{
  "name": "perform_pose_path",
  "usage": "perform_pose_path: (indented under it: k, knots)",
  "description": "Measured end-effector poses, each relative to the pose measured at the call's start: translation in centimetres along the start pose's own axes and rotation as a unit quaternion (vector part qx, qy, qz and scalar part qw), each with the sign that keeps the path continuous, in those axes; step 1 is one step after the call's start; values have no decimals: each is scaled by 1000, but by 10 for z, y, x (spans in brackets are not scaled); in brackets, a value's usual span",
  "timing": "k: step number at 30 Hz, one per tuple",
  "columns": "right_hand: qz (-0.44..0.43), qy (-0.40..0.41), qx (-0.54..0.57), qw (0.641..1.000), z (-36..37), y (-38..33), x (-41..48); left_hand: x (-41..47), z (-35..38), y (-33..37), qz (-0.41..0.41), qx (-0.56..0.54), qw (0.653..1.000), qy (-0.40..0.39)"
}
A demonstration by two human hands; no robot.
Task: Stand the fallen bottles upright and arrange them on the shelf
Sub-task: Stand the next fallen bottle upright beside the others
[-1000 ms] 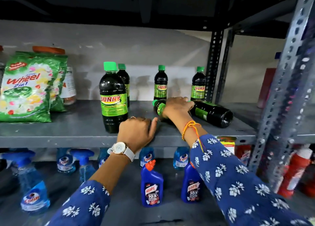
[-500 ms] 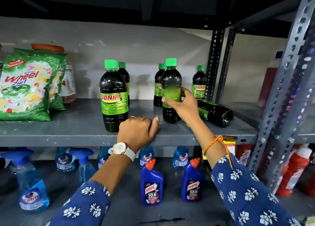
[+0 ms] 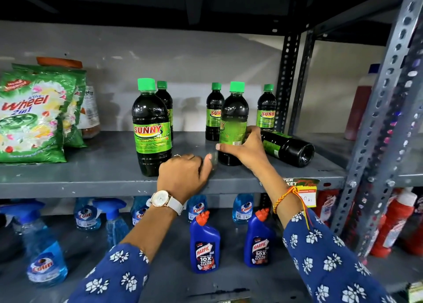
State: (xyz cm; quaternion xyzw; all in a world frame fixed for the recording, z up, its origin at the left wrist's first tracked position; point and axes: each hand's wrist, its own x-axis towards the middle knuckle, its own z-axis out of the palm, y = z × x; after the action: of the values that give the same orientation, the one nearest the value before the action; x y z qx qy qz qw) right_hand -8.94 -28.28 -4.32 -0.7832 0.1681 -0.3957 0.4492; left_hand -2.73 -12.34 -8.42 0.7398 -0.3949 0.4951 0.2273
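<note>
**Legible text, shelf view**

"SUNNY" on front bottle (image 3: 151,128) label; partly on two rear bottles. "Wheel 2in1" on green pouch (image 3: 32,117). "Colin" on spray bottles (image 3: 44,254). "HARPIC 10X TOTAL CLEAN" on blue bottles (image 3: 204,247). Price tag (image 3: 305,194) unreadable.

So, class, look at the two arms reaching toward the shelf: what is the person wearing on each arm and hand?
Both arms have dark blue sleeves printed with small white flowers. The left hand has a ring on one of its fingers, and that wrist carries a watch with a round white face, a rose-gold rim and a white strap. The right hand is bare; its wrist has an orange and yellow thread band with loose ends hanging.
</note>
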Motion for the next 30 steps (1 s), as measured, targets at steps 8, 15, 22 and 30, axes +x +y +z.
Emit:
perform_pose_path:
  k: [8,15,22,30]
  knots:
    - [8,14,68,998,-6,2,-3,-1,0,0,-3,2,1000,3]
    - [0,3,82,997,-5,3,-1,0,0,0,-4,-3,1000,14]
    - [24,7,82,996,-8,2,-4,-1,-1,0,-4,-3,1000,15]
    - [30,-55,144,988,-8,1,-4,-1,0,0,1,0,1000,13]
